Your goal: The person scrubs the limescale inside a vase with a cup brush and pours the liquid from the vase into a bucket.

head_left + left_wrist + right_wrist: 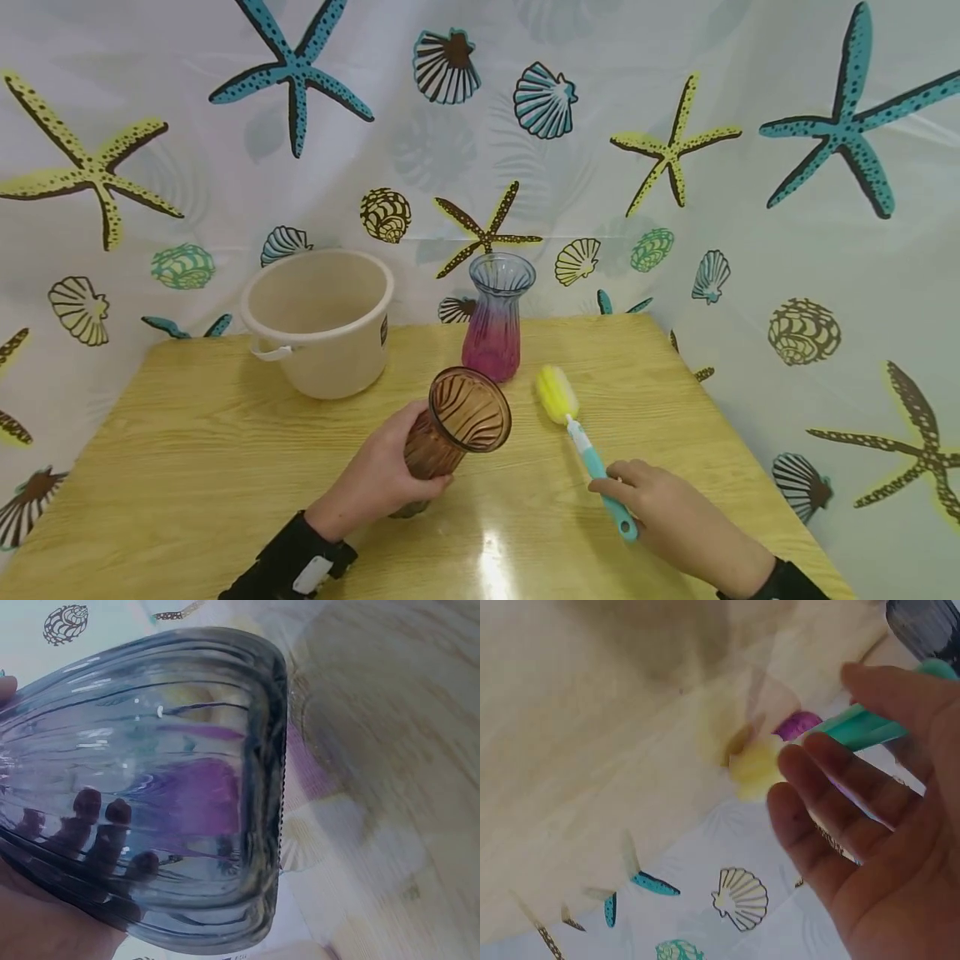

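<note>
My left hand (386, 471) grips a brown ribbed glass vase (471, 410) round its body, and the vase tilts with its flared mouth towards the upper right. In the left wrist view the thick base of this vase (262, 795) fills the middle, its glass looking bluish, and fingers show through it. My right hand (667, 508) holds the turquoise handle of a bottle brush (596, 462) between thumb and fingers. Its yellow sponge head (557, 393) points away from me. In the right wrist view, the lower fingers (810, 847) stay loosely extended beside the handle (862, 729).
A beige bucket (341, 367) with a white handle stands at the back left of the wooden table (225, 467). Right of it is a blue-to-pink glass vase (495, 333), upright, close behind the brown one. A curtain (585, 183) printed with starfish and shells surrounds the table.
</note>
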`<state>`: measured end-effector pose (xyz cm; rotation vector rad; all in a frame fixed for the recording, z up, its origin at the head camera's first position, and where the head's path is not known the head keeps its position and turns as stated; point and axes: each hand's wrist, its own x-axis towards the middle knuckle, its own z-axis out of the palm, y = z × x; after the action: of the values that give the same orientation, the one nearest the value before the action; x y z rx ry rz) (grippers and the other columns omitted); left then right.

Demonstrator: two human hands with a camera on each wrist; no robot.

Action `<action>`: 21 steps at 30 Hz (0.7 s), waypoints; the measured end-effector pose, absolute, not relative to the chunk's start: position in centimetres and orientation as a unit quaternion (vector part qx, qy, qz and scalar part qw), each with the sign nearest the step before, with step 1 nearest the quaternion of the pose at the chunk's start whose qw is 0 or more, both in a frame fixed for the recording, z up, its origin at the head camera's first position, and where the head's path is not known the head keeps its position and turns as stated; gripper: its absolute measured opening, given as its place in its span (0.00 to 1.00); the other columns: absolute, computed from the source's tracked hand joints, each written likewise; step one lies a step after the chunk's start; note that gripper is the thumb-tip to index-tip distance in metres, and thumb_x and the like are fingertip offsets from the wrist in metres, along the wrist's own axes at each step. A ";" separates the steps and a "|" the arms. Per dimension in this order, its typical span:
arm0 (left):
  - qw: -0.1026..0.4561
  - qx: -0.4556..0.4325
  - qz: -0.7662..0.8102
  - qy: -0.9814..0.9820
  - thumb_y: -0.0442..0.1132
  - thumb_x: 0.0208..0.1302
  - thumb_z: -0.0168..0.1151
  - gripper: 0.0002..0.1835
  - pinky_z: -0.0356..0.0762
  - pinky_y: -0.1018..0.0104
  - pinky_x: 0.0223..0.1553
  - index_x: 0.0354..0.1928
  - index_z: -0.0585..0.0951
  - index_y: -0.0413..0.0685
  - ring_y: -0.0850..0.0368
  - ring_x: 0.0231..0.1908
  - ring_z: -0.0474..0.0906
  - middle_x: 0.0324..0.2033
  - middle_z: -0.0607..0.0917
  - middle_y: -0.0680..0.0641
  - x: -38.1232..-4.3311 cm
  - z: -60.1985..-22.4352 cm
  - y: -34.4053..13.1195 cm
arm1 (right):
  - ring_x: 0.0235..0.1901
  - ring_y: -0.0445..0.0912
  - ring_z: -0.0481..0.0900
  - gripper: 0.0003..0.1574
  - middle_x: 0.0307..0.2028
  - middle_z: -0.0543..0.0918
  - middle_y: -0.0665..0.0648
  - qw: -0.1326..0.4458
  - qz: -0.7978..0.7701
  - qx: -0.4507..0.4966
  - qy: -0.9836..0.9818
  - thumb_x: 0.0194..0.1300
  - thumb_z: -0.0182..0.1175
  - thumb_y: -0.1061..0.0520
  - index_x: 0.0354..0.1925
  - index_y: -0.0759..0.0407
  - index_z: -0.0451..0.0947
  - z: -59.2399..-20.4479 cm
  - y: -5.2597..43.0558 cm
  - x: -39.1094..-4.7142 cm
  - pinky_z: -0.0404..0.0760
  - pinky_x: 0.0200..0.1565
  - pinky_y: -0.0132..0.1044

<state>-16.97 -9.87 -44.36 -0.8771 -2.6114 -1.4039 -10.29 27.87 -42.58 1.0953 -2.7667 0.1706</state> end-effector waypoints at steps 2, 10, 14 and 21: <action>0.027 -0.284 -0.453 -0.845 0.53 0.44 0.75 0.44 0.75 0.52 0.48 0.63 0.62 0.69 0.65 0.51 0.68 0.53 0.73 0.61 -17.0 -44.4 -10.0 | 0.36 0.40 0.74 0.29 0.40 0.78 0.49 0.048 0.047 0.369 -0.927 0.50 0.68 0.68 0.52 0.51 0.79 -43.1 27.6 -10.1 0.81 0.32 0.36; 0.026 -0.280 -0.465 -0.839 0.50 0.46 0.75 0.44 0.75 0.51 0.49 0.65 0.61 0.66 0.64 0.53 0.68 0.55 0.72 0.59 -16.8 -44.4 -10.2 | 0.33 0.39 0.72 0.26 0.37 0.78 0.48 -0.022 0.026 0.363 -0.931 0.57 0.65 0.63 0.55 0.53 0.78 -44.5 26.7 -9.5 0.79 0.31 0.38; 0.022 -0.260 -0.483 -0.836 0.52 0.45 0.75 0.44 0.74 0.50 0.50 0.64 0.61 0.68 0.65 0.53 0.68 0.55 0.72 0.59 -16.8 -44.4 -10.2 | 0.35 0.40 0.73 0.29 0.39 0.79 0.49 -0.072 0.017 0.349 -0.934 0.58 0.65 0.61 0.59 0.50 0.75 -44.5 26.3 -9.5 0.80 0.33 0.41; 0.036 -0.243 -0.508 -0.826 0.50 0.46 0.75 0.43 0.75 0.49 0.48 0.64 0.62 0.63 0.61 0.50 0.71 0.54 0.74 0.56 -16.9 -44.7 -10.7 | 0.28 0.39 0.71 0.29 0.34 0.79 0.47 0.022 -0.006 0.366 -0.930 0.57 0.66 0.58 0.58 0.50 0.76 -41.9 25.0 -10.3 0.73 0.24 0.34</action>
<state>-16.85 -10.65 -44.73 -0.7470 -2.5365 -1.5606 -10.28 25.03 -41.89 1.1337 -2.8834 -0.0199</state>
